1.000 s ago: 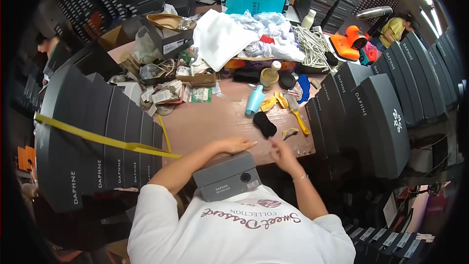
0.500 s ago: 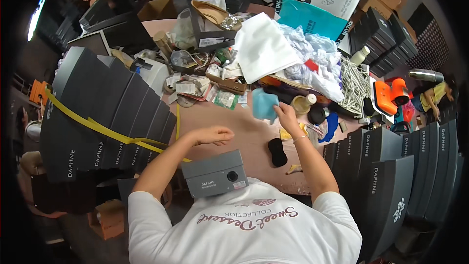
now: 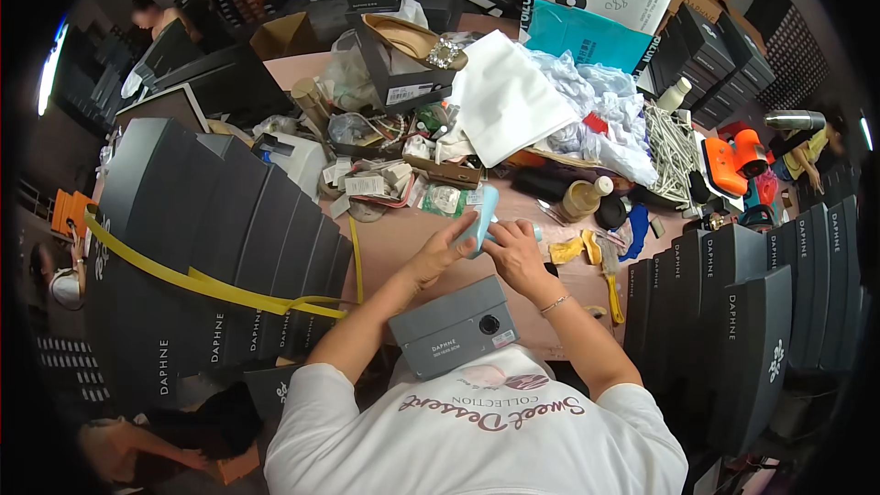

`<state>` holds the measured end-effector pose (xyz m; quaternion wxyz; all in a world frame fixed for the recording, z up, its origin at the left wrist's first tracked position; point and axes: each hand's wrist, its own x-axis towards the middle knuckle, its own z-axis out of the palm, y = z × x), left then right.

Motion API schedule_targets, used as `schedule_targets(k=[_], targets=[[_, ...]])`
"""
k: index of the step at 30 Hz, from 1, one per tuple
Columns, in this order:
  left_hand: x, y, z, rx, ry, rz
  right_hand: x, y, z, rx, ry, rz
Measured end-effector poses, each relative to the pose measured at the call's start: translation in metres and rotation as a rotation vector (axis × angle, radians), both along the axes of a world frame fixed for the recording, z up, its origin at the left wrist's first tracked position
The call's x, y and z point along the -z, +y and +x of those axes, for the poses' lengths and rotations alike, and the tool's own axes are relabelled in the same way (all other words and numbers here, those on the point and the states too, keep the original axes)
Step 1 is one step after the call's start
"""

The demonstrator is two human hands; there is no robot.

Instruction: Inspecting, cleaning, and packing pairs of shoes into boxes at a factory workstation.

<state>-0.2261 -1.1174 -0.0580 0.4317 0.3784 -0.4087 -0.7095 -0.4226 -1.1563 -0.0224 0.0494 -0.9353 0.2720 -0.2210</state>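
Note:
A soft light blue cloth (image 3: 487, 213) is held up, folded narrow, over the pink tabletop. My left hand (image 3: 445, 253) closes on its lower left side with the fingers bent round it. From the other side, my right hand (image 3: 519, 258) pinches it at the lower right edge; a bit of pale blue shows past those fingers. A grey lidded shoebox (image 3: 451, 326) stands against my body, just below both hands. Dark material shows in part behind my right hand.
Stacked grey shoeboxes (image 3: 192, 247) with a yellow strap (image 3: 197, 282) rise at left, and more boxes (image 3: 752, 348) at right. Beyond the hands lie a white sheet (image 3: 513, 96), a bottle (image 3: 582, 199), a yellow-handled brush (image 3: 613, 289) and an orange tool (image 3: 726, 166). Other people are around.
My left hand has moved right and forward and taken hold of the blue cloth. My right hand has come down and left with it; the cloth, spread flat before, is now folded.

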Motion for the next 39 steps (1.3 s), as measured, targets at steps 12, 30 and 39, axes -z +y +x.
schedule_targets(k=[12,30,39], targets=[[-0.011,0.0,-0.001,-0.573,-0.381,-0.332,0.008,0.012,0.001,0.128,-0.222,0.543],[0.006,-0.006,0.008,0.176,-0.033,0.271,0.035,-0.028,-0.043,-0.206,-1.475,1.997],[-0.018,0.007,-0.016,-0.001,0.507,0.12,0.028,-0.011,-0.012,0.138,-0.961,1.744]])
